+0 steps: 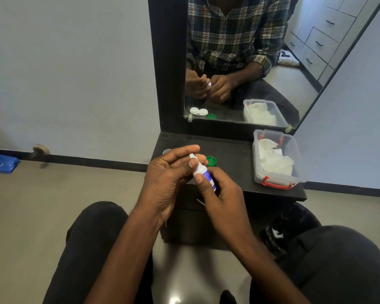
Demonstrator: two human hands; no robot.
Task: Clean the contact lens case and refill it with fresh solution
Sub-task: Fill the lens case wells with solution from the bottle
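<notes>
The head view shows the right hand (217, 194) gripping the solution bottle (203, 172) while the left hand (171, 170) pinches its tip, the lens case mostly hidden behind them, green cap (211, 160) off, so refilling seems pending.

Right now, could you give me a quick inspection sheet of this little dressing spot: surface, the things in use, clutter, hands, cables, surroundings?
Surface: dark shelf below a mirror.
Job's things: white solution bottle with blue label, held above the shelf; green cap lying on the shelf; the white lens case shows only in the mirror's reflection, hidden behind the hands.
Clutter: clear plastic box with red latches, holding white tissues.
Hands: left hand at the bottle's tip; right hand grips its body.
Cables: nothing seen.
Surroundings: pale wall, blue bag on the floor, drawers reflected.
</notes>
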